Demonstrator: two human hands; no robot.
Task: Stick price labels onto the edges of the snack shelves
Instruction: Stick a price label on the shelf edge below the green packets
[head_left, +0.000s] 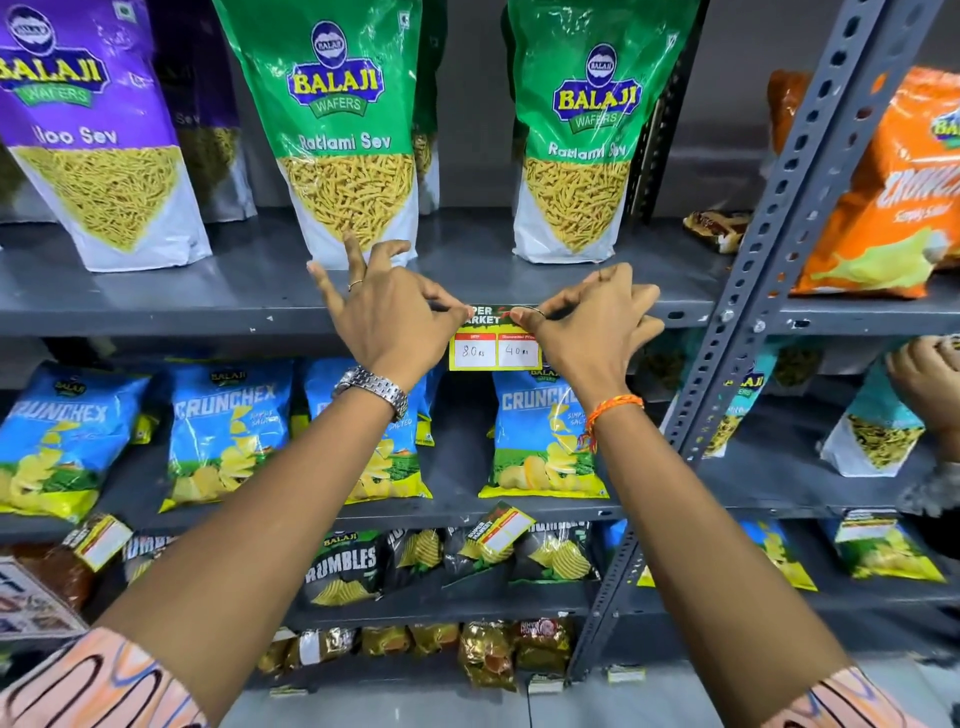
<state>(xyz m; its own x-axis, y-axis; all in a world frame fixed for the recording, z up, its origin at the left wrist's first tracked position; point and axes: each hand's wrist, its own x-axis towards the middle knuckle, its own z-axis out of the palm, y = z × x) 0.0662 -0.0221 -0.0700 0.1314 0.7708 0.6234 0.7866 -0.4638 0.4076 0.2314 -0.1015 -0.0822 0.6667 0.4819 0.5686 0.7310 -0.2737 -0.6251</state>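
A price label (495, 345) with a dark "SUPER MARKET" header and two white boxes reading 80 and 40 lies against the front edge of the grey shelf (208, 314). My left hand (387, 306) pinches the label's top left corner with thumb and forefinger, its other fingers spread. My right hand (597, 312) pinches the top right corner. The label hangs below the shelf edge, over a blue Crunchex bag (540, 441). Two green Ratlami Sev bags (353, 135) (582, 140) stand on the shelf behind my hands.
Other labels (501, 530) (98, 540) hang from the lower shelf edge. A perforated grey upright (769, 249) divides the racks at right. Another person's hand (930, 384) reaches into the right rack. A purple Aloo Sev bag (93, 130) stands left, an orange bag (893, 197) right.
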